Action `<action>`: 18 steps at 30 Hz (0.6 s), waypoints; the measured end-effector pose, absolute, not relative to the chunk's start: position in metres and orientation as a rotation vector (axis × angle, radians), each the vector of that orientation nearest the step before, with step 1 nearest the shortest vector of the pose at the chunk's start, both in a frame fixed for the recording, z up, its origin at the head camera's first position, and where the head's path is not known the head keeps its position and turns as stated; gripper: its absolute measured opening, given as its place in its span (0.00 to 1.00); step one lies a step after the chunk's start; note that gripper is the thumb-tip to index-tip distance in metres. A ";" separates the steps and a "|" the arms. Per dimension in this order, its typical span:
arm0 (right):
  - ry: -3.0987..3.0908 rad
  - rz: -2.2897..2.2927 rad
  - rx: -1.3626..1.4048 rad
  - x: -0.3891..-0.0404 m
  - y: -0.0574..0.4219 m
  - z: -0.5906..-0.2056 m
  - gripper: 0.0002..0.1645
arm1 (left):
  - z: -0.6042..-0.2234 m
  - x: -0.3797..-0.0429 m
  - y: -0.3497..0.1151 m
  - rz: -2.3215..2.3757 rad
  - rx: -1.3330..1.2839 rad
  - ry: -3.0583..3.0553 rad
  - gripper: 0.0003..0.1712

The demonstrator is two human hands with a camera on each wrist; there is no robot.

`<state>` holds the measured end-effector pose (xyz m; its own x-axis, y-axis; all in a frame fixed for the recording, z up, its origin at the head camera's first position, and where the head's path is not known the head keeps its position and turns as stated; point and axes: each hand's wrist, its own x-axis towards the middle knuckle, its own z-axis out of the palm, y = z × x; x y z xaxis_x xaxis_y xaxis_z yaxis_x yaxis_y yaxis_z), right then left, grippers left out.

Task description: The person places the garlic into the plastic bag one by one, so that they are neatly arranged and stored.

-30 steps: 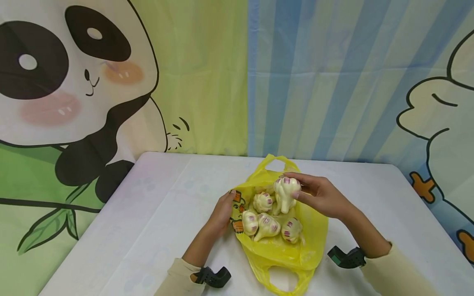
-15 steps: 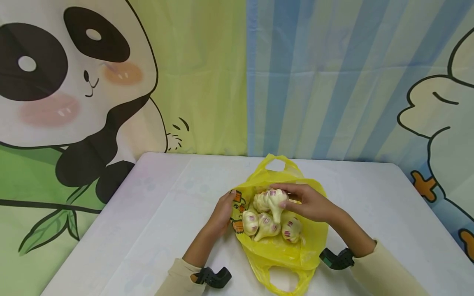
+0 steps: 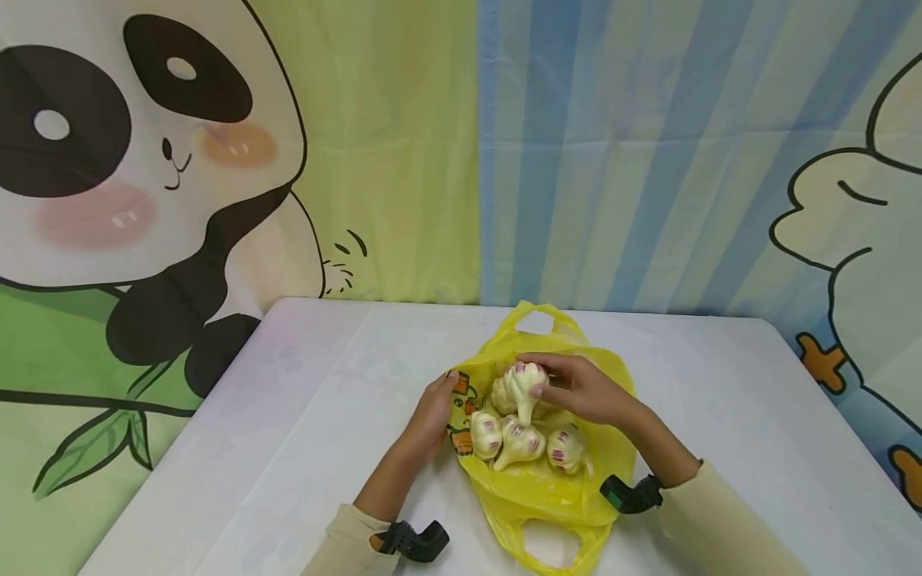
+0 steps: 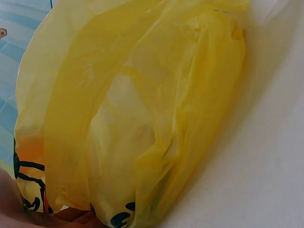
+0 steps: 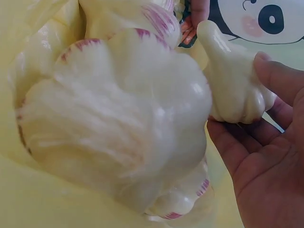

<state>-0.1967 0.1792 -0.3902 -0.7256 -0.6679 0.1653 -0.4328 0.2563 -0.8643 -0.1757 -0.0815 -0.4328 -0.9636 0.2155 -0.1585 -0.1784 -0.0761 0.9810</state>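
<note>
A yellow plastic bag lies opened out on the table, with several garlic bulbs in it. My right hand grips one garlic bulb between thumb and fingers, its stem pointing down, over the other bulbs. In the right wrist view the held bulb sits between thumb and fingers, beside a large bulb close to the camera. My left hand holds the bag's left edge by its printed patch; in the left wrist view the bag hides most of that hand's fingers.
Around the bag spreads a white table. Behind it hang a curtain with a panda on the left and a blue striped curtain on the right. A black wrist camera sits on the left wrist, another camera on the right.
My right hand has carried the garlic bulb leftward and slightly down, from the bag's upper right to above the bulbs at its left. The left hand keeps its place on the bag's edge.
</note>
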 end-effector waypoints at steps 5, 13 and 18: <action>2.288 -1.498 -1.028 -0.202 0.174 -0.394 0.28 | -0.433 -0.177 -0.082 2.126 0.051 1.935 0.30; 2.252 -1.522 -0.991 -0.203 0.170 -0.396 0.29 | -0.435 -0.177 -0.082 2.132 0.057 1.934 0.29; 2.242 -1.533 -0.989 -0.201 0.170 -0.396 0.29 | -0.435 -0.176 -0.082 2.141 0.055 1.918 0.29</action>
